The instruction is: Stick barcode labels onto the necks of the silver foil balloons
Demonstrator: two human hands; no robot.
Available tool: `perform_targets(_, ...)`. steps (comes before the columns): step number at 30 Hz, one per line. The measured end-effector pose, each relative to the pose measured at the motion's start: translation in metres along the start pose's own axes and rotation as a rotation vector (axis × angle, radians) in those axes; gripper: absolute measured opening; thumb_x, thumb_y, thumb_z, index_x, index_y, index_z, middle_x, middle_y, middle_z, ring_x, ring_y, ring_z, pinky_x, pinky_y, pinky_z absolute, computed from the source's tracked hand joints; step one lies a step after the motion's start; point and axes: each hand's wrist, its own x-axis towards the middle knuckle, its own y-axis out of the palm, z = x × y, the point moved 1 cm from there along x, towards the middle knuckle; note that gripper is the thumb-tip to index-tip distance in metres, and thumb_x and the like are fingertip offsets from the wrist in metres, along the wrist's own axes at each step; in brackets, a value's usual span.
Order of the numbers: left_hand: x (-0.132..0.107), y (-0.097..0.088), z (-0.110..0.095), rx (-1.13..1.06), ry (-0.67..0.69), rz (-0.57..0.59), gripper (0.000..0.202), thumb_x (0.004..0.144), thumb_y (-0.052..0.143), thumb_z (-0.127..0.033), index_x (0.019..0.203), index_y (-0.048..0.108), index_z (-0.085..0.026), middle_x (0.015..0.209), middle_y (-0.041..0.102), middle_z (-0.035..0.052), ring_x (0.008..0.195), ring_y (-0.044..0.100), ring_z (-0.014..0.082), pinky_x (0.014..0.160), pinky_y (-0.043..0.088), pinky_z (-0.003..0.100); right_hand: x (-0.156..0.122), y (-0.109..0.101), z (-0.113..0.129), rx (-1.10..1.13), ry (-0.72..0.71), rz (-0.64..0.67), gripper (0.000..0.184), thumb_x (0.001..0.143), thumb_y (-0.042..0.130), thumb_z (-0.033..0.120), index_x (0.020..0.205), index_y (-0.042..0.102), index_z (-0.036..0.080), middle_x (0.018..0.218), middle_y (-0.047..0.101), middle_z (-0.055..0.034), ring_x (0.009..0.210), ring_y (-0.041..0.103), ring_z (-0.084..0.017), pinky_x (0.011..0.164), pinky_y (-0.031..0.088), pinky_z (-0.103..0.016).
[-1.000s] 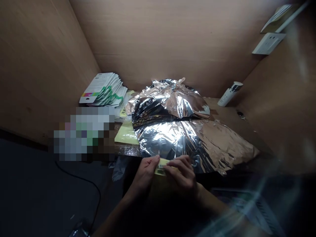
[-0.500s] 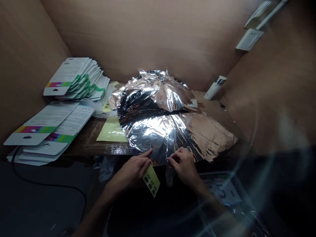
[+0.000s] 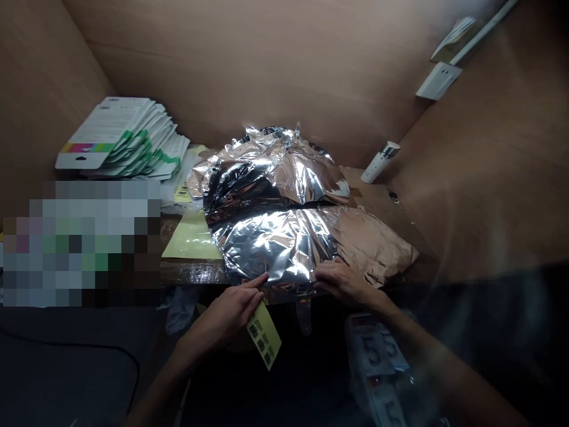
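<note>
Left hand (image 3: 226,314): closed around the top end of a yellow-green printed card (image 3: 264,335), the grip itself partly hidden; its index finger (image 3: 255,282) stretches out to touch the foil's near edge.

Right hand (image 3: 340,283): fingers (image 3: 326,274) lightly curled and resting on the foil, with no clear pinch.

Card: below the left hand and off the bench's front edge, its long axis slanting down and to the right; the left hand is much nearer than the right.

Foil: a crumpled silver-and-copper foil sheet (image 3: 275,249) lies under both hands, its near edge between them and the card just below it.

Bench: a wooden workbench (image 3: 191,274) bears a pale yellow sheet (image 3: 191,240) and a stack of printed cards (image 3: 120,136) — a pixelated patch hides the far left.
</note>
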Motion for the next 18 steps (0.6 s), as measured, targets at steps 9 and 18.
perform_targets(9,-0.007,-0.005,-0.034,-0.013,0.099,0.010,0.034,0.102,0.050,-0.037,0.089,0.079,-0.025,0.143,0.065,0.0032,0.129,0.064,0.0287,0.109,0.049,0.034,0.013,-0.037,-0.005,0.094,-0.147,0.159,0.030,0.106,0.044,0.026,0.084,0.062,0.019,0.074,0.057,0.0026,0.068,0.047,-0.013,0.076,0.036,-0.030)
perform_targets(18,0.021,0.046,-0.040,0.281,0.105,0.160,0.027,0.097,0.054,-0.023,0.092,0.081,-0.023,0.144,0.065,0.0016,0.109,0.073,0.0301,0.093,0.055,0.037,0.081,-0.085,-0.030,0.218,0.049,0.515,0.038,0.092,0.069,0.040,0.065,0.062,0.015,0.059,0.054,0.0052,0.054,0.046,-0.008,0.056,0.039,-0.022)
